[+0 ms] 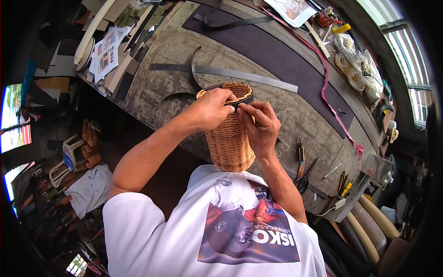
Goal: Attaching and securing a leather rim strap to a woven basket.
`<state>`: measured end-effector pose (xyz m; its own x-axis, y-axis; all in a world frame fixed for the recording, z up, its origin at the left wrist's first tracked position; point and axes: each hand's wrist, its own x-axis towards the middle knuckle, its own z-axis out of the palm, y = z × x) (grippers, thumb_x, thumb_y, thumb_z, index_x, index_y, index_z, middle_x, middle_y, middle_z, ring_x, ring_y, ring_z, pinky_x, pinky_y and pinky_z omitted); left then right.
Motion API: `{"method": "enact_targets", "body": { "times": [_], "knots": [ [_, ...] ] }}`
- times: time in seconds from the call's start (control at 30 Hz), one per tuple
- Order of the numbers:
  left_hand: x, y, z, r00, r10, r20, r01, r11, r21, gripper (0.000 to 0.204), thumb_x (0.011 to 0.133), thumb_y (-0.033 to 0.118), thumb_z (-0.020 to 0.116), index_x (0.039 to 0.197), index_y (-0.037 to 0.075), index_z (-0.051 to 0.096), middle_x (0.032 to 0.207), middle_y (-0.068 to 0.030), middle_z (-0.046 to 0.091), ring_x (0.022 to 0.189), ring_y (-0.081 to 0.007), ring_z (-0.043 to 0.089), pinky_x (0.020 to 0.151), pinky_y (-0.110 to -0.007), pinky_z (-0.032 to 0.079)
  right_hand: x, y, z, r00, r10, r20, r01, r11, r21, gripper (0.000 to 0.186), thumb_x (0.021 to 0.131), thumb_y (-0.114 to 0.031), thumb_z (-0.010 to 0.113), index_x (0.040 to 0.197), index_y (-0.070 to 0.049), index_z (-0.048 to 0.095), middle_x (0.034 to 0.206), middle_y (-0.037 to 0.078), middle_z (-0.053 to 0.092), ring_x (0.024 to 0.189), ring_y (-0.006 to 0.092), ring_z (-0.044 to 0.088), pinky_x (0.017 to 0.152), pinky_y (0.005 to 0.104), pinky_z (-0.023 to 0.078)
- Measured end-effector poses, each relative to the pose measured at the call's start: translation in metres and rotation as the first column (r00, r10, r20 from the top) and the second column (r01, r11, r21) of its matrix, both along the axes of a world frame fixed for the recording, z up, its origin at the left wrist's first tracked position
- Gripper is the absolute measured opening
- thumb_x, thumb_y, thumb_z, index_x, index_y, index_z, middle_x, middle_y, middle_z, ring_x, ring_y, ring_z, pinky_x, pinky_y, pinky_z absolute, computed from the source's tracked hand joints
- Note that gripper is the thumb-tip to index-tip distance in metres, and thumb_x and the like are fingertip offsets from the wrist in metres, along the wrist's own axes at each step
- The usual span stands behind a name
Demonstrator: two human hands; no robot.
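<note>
A tall woven wicker basket (pixel 229 145) stands upright against my shirt at the table's near edge. Around its rim runs a narrow black strip (pixel 248 99), and a loose length of dark strip curls away past the rim onto the table. My left hand (pixel 213 110) is closed over the rim's left side, thumb and fingers pressing the strip to the wicker. With fingertips pinched together, my right hand (pixel 262 127) holds the same strip at the near right of the rim. My fingers cover part of the strip between them.
Beyond the basket lies a steel ruler (pixel 249 78) on the worn table (pixel 161 99). Behind it are a dark purple sheet (pixel 277 60) and a pink tape (pixel 325 78). At the right are a cutter (pixel 301 154), scissors (pixel 302 182) and a yellow-handled tool (pixel 346 189). Papers (pixel 107 54) lie at the left.
</note>
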<state>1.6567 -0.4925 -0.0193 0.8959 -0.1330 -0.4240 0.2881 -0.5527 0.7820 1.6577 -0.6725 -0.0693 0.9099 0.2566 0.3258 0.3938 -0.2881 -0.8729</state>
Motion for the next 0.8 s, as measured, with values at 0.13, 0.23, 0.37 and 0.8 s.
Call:
{"method": "enact_targets", "body": {
  "times": [0.13,0.23,0.37,0.8],
  "knots": [
    [0.001,0.000,-0.002,1.000,-0.013,0.015,0.012,1.000,0.028,0.029,0.090,0.014,0.061,0.108,-0.008,0.063,0.103,-0.0225,0.068,0.101,-0.0308,0.066,0.089,-0.040,0.048,0.002,-0.002,-0.001,0.999,0.029,-0.016,-0.029,1.000,-0.011,0.019,0.079,0.001,0.077,0.098,-0.005,0.074,0.089,0.008,0.064,0.074,0.0196,0.063,0.062,0.0311,0.051],
    [0.005,-0.002,0.011,0.995,-0.026,-0.095,0.027,1.000,0.015,0.031,0.089,0.012,0.060,0.112,-0.008,0.062,0.118,-0.0270,0.064,0.115,-0.0368,0.061,0.099,-0.043,0.046,0.003,-0.005,-0.003,0.998,0.056,0.028,-0.055,0.998,-0.031,0.020,0.079,0.001,0.076,0.099,-0.005,0.074,0.089,0.009,0.064,0.076,0.0222,0.063,0.064,0.0331,0.052],
    [0.002,0.000,0.000,0.998,-0.007,-0.060,0.007,1.000,-0.005,0.030,0.089,0.011,0.061,0.112,-0.008,0.063,0.116,-0.0268,0.064,0.114,-0.0374,0.061,0.098,-0.043,0.046,-0.002,-0.005,-0.005,0.988,0.103,0.115,-0.094,0.992,-0.081,0.035,0.077,0.006,0.074,0.110,-0.006,0.071,0.096,0.010,0.063,0.085,0.0269,0.062,0.069,0.0361,0.052],
    [-0.001,-0.007,-0.004,0.996,-0.019,0.089,0.011,0.996,0.093,0.023,0.091,0.010,0.060,0.106,-0.007,0.063,0.098,-0.0233,0.068,0.097,-0.0319,0.067,0.085,-0.040,0.049,-0.004,-0.010,0.005,0.896,0.319,0.308,-0.143,0.866,-0.480,0.067,0.064,0.013,0.063,0.129,-0.002,0.062,0.113,0.012,0.058,0.103,0.0316,0.060,0.086,0.0391,0.054]
  ]
}}
